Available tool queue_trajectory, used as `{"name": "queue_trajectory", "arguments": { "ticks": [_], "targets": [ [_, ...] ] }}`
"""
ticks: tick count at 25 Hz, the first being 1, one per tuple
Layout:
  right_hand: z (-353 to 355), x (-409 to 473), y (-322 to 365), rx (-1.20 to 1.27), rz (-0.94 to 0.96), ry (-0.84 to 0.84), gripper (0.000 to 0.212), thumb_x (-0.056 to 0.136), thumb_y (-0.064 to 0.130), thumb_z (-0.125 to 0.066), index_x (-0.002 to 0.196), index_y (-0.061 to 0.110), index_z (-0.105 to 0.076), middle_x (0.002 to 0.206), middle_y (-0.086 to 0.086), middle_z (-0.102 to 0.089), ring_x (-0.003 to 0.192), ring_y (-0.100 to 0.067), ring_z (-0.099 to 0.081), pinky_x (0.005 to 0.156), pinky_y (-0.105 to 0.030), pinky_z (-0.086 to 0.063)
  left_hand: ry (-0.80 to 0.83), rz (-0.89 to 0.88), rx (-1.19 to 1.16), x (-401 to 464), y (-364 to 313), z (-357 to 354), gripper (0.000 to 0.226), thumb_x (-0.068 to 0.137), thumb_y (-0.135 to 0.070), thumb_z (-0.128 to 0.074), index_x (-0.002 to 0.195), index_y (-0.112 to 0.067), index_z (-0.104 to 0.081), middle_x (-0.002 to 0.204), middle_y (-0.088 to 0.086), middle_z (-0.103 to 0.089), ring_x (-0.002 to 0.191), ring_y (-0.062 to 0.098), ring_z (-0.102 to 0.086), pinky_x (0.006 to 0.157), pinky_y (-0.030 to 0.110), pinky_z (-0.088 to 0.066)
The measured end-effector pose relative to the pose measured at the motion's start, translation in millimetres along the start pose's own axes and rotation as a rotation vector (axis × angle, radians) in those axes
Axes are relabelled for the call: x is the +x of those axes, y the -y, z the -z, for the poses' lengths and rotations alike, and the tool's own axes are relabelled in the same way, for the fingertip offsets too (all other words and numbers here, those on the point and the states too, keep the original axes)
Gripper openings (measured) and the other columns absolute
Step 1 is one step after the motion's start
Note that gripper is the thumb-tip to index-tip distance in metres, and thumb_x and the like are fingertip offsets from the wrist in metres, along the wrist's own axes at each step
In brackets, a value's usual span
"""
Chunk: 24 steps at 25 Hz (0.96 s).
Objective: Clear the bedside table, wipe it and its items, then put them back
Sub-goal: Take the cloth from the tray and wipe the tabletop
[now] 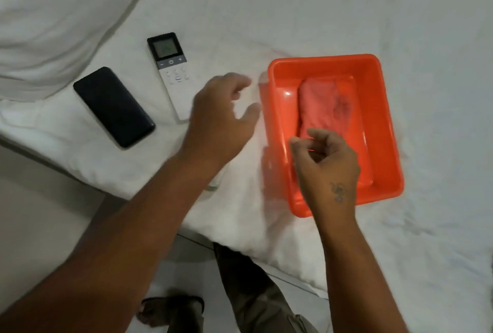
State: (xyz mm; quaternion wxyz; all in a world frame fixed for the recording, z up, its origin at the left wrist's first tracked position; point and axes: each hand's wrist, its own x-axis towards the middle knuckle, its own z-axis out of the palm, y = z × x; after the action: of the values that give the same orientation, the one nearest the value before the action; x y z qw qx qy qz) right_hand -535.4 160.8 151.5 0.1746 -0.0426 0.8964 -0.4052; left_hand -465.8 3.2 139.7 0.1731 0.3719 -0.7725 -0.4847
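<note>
A person's two bare hands reach over a bed covered with a white sheet (346, 12); the bedside table itself is out of sight, and its items lie on the sheet. An orange plastic basin (384, 124) sits near the bed's near edge, towards the right; a folded pinkish-red cloth (324, 104) lies flat on its floor, with a dark smudge at its far right corner. To the left of the basin, well apart from it, a white air-conditioner remote (172, 71) lies face up, its dark screen end pointing away from the person; left again, just beside the remote but not touching it, a black smartphone (114, 106) lies screen up, closer to the bed's left edge.

The right hand (326, 164) hovers above the near left part of the basin, fingers curled loosely inward with thumb and forefinger almost meeting; it grips nothing; a small tattoo marks its back. The left hand (221, 116) hangs spread and empty over the sheet between the remote and the basin, blurred, touching neither. A small clear object, too hidden to name, peeks out beneath the left wrist.

A white pillow (53, 12) fills the far left corner; below the bed's near edge, pale floor, a trouser leg (253, 292) and a sandalled foot (170, 308) show.
</note>
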Motion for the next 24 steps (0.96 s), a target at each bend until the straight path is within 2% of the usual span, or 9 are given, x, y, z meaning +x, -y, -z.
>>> {"name": "queue_trajectory", "arguments": {
  "ticks": [3, 6, 9, 12, 14, 16, 18, 21, 24],
  "targets": [
    [33.4, 35.8, -31.1, -0.269, -0.103, -0.1, 0.062, 0.077, 0.037, -0.076, 0.129, 0.01, -0.058, 0.116, -0.011, -0.066, 0.105, -0.03, -0.066, 0.094, -0.041, -0.052, 0.338, -0.237, 0.21, 53.6, -41.2, -86.6, 0.046, 0.081, -0.018, -0.066, 0.126, -0.01, -0.062, 0.123, 0.012, -0.065, 0.114, 0.028, -0.062, 0.098, 0.031, -0.047],
    [35.3, 64.9, -68.4, -0.35, -0.306, 0.036, 0.098, 0.047, 0.063, -0.071, 0.123, 0.006, -0.054, 0.117, -0.02, -0.066, 0.099, -0.034, -0.07, 0.088, -0.046, -0.058, 0.576, -0.235, 0.507, 81.5, -47.9, -147.0, 0.045, 0.08, -0.017, -0.062, 0.125, -0.012, -0.058, 0.126, 0.016, -0.057, 0.117, 0.036, -0.056, 0.097, 0.041, -0.049],
    [34.0, 83.1, -93.9, -0.337, -0.354, 0.119, 0.087, 0.043, 0.066, -0.072, 0.105, 0.007, -0.06, 0.097, -0.016, -0.074, 0.084, -0.032, -0.073, 0.078, -0.043, -0.061, 0.581, -0.171, 0.639, 85.3, -42.8, -170.0, 0.047, 0.078, -0.018, -0.064, 0.123, -0.01, -0.053, 0.128, 0.017, -0.053, 0.116, 0.039, -0.054, 0.094, 0.046, -0.051],
    [31.1, 86.6, -85.3, -0.165, -0.363, 0.126, 0.047, 0.057, 0.046, -0.082, 0.085, 0.012, -0.064, 0.085, -0.015, -0.075, 0.078, -0.035, -0.073, 0.075, -0.049, -0.062, 0.624, -0.166, 0.645, 84.0, -50.2, -170.2, 0.035, 0.08, -0.013, -0.062, 0.115, -0.008, -0.059, 0.11, 0.019, -0.063, 0.102, 0.035, -0.064, 0.077, 0.04, -0.053],
    [33.1, 82.2, -75.0, -0.015, -0.371, 0.136, 0.035, 0.064, 0.035, -0.085, 0.081, 0.01, -0.067, 0.083, -0.016, -0.076, 0.07, -0.033, -0.072, 0.074, -0.049, -0.063, 0.591, -0.172, 0.566, 83.6, -54.1, -158.2, 0.03, 0.081, -0.016, -0.061, 0.11, -0.007, -0.062, 0.111, 0.019, -0.065, 0.103, 0.034, -0.064, 0.077, 0.038, -0.049],
    [34.8, 69.9, -54.8, 0.08, -0.354, 0.145, 0.041, 0.069, 0.031, -0.088, 0.097, 0.006, -0.07, 0.09, -0.021, -0.075, 0.072, -0.032, -0.071, 0.073, -0.047, -0.062, 0.511, -0.119, 0.387, 80.5, -56.9, -127.8, 0.031, 0.079, -0.022, -0.066, 0.107, -0.009, -0.065, 0.112, 0.012, -0.069, 0.105, 0.031, -0.065, 0.081, 0.036, -0.05],
    [35.5, 48.0, -22.3, 0.149, -0.251, 0.191, 0.035, 0.076, 0.026, -0.084, 0.104, 0.01, -0.07, 0.097, -0.02, -0.075, 0.079, -0.034, -0.073, 0.071, -0.051, -0.063, 0.412, -0.049, 0.075, 71.4, -56.4, -73.4, 0.019, 0.075, -0.022, -0.072, 0.091, -0.014, -0.067, 0.086, 0.003, -0.068, 0.082, 0.021, -0.066, 0.074, 0.036, -0.055],
    [25.4, -0.8, 35.5, 0.188, -0.005, 0.351, 0.022, 0.081, 0.018, -0.08, 0.1, 0.012, -0.069, 0.095, -0.019, -0.077, 0.084, -0.041, -0.074, 0.069, -0.058, -0.062, 0.223, 0.054, -0.269, 43.7, -34.6, 38.4, 0.015, 0.072, -0.013, -0.074, 0.081, -0.008, -0.063, 0.065, -0.003, -0.055, 0.058, 0.011, -0.053, 0.055, 0.026, -0.048],
    [-14.4, -62.6, 86.0, 0.224, 0.2, 0.66, 0.027, 0.078, 0.026, -0.08, 0.102, 0.017, -0.069, 0.096, -0.014, -0.077, 0.085, -0.037, -0.074, 0.069, -0.05, -0.061, 0.033, 0.167, -0.51, -10.2, 14.9, 159.4, 0.015, 0.068, -0.001, -0.059, 0.082, 0.003, -0.056, 0.062, 0.004, -0.041, 0.051, 0.012, -0.039, 0.049, 0.022, -0.033]
  ]
}}
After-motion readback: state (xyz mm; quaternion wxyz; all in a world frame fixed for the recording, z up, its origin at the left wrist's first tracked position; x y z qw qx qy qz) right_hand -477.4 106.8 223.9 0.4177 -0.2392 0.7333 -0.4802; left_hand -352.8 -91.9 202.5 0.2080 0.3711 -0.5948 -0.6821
